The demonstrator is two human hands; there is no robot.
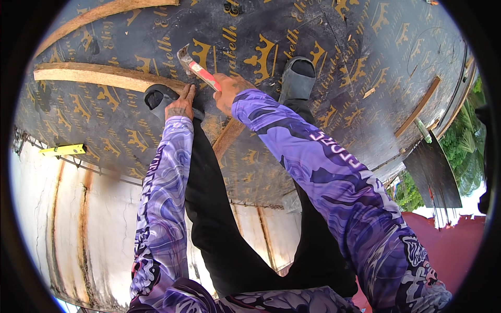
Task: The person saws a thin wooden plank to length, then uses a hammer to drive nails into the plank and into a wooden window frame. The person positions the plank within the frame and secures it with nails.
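My right hand (229, 93) is closed around the red handle of a hammer (203, 76). The hammer's worn metal head is raised, up and left of the hand. My left hand (180, 107) is low beside my left slipper, at the right end of a curved wooden strip (104, 74). Its fingers point forward and are pressed together on the wood; whatever they pinch is too small to make out. Another wooden piece (227, 139) runs between my legs, partly hidden by my right hand and forearm.
Dark panels printed with gold crowns (261, 57) lie under my feet. A yellow spirit level (62, 150) rests near the left edge, above a stained white wall (115, 224). Another strip (417, 107) lies at right, by a dark board (432, 169) beyond the edge.
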